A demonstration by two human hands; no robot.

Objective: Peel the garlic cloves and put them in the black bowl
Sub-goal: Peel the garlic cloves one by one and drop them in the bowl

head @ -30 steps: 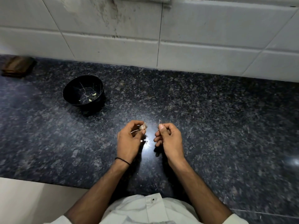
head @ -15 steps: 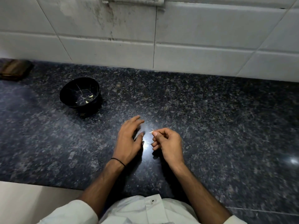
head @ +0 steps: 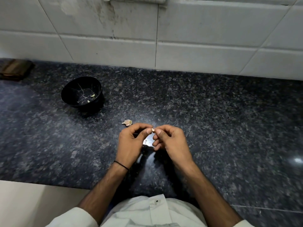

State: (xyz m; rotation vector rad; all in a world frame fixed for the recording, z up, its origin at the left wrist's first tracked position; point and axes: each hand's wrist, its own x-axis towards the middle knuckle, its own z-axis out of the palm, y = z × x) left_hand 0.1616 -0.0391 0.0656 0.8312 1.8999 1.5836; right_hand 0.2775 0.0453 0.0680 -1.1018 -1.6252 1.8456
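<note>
Left hand (head: pixel 131 143) and right hand (head: pixel 172 141) meet above dark speckled granite worktop (head: pixel 213 120), each grip pinched on small pale garlic clove (head: pixel 153 130) between fingertips. Papery garlic piece (head: pixel 127 122) on worktop just beyond. Round black bowl (head: pixel 82 93) far-left, two peeled cloves inside.

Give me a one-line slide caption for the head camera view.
Both hands, left hand and right hand, pinch a garlic clove over the dark counter; black bowl waits nearby.

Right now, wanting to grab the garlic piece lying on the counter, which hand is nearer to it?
Left. The left hand sits just below and right of the garlic piece; the right hand is farther right, beyond the pinched clove.
</note>
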